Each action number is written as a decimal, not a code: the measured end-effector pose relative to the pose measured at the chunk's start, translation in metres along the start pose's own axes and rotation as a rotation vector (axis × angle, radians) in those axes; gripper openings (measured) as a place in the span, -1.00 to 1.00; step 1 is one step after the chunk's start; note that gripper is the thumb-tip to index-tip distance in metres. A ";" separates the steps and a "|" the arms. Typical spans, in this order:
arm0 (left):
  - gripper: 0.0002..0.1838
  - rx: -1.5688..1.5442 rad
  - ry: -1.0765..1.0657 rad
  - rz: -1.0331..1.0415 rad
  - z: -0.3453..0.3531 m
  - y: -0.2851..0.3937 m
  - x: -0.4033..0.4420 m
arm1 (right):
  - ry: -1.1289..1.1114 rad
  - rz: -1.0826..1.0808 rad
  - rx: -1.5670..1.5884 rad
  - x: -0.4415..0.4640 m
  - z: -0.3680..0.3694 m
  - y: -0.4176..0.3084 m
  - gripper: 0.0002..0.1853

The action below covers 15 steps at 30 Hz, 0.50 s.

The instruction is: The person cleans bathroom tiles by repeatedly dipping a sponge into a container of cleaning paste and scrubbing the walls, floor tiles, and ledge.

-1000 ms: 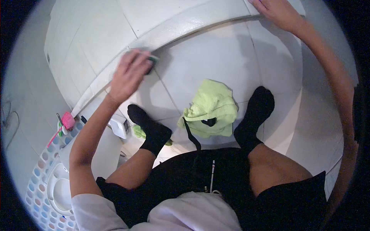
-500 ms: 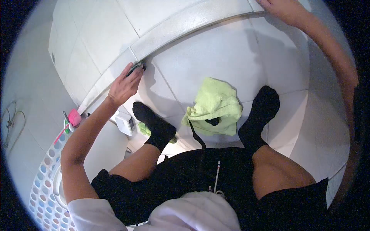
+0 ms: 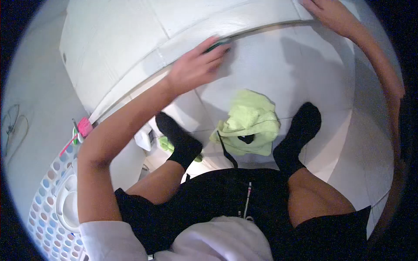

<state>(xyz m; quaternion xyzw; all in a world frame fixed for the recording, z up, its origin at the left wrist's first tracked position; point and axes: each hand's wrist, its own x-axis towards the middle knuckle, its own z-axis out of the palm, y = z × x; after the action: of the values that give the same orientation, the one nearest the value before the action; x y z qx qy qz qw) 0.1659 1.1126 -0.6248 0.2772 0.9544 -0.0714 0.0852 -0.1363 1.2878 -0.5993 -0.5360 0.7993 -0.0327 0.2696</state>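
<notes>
My left hand [image 3: 197, 65] is closed around a dark green scrubbing pad [image 3: 217, 45], pressed near the seam where the white tiled ledge [image 3: 191, 35] meets the floor. Motion blurs its fingers a little. At the upper right, my right hand [image 3: 327, 14] leans on the ledge with its fingers stretched out, partly cut off by the frame; I see nothing in it. A crumpled yellow-green towel [image 3: 252, 117] lies on the floor between my feet, with a small black thing [image 3: 247, 138] on it.
My black-socked feet [image 3: 178, 137] stand on either side of the towel. To the left are a white box-shaped thing [image 3: 144, 139], a green cloth [image 3: 165, 143], a pink item [image 3: 85, 126] and a dotted mat [image 3: 45, 209]. A tiled wall [image 3: 374, 130] rises on the right.
My left hand has slid to the right and up along the ledge's seam with the scrubbing pad. My right hand stays about where it was; the whole view has shifted slightly.
</notes>
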 end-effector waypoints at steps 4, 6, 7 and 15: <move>-0.54 0.059 -0.394 -0.008 0.026 -0.001 -0.192 | 0.123 -0.083 -0.001 0.007 0.031 0.041 -0.61; -0.53 0.148 -0.554 -0.017 0.028 0.003 -0.272 | 0.256 -0.189 0.016 0.013 0.042 0.053 -0.64; -0.53 0.153 -0.562 -0.023 0.028 0.008 -0.302 | 0.207 -0.163 -0.003 0.011 0.038 0.051 -0.64; -0.59 -0.327 -0.474 -1.778 0.000 0.041 -0.331 | 0.176 -0.090 -0.023 0.018 0.046 0.063 -0.61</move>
<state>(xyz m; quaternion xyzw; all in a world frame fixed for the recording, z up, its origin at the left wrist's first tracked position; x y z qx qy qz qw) 0.4635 0.9756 -0.5612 -0.5920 0.7719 -0.0300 0.2295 -0.1733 1.3097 -0.6670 -0.5696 0.7952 -0.0826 0.1907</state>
